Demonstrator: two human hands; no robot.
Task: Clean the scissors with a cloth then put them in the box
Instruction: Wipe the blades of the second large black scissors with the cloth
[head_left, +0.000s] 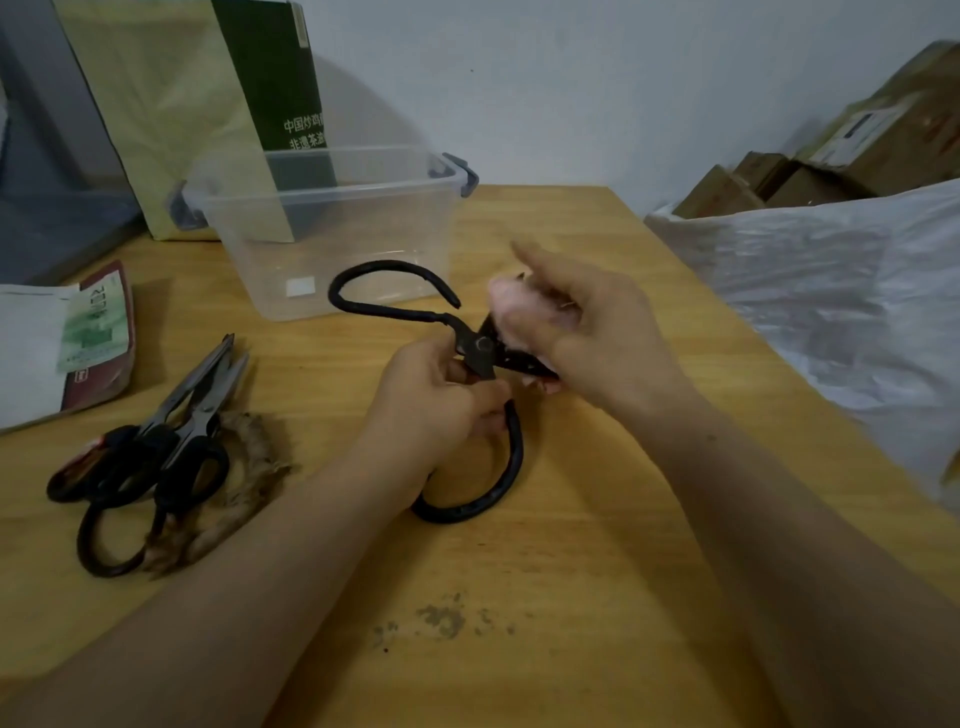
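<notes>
Gripping one pair of black iron scissors (483, 345) near the pivot, the left hand (441, 410) has its grip clamped on the metal just above the tabletop (571, 545). One loop handle curls up toward the box (332, 218); the other curves down past the wrist. The right hand (597, 338) has its grip clamped on one pink cloth (511, 301), which is folded around the blades, the forefinger pointing out.

One clear plastic box stands open behind the scissors, with two grey latches and a small white sticker too blurred to read. Behind it leans a green bag (275, 78) with white Chinese writing; "中国" opens the upper line, the rest is unclear.

To the left lies a heap (192, 415) of at least three more pairs of scissors, overlapped so the count is unsure. Beyond that sits a packet (98, 332) with print I cannot read. Several cardboard cartons (779, 182) are stacked at far right.
</notes>
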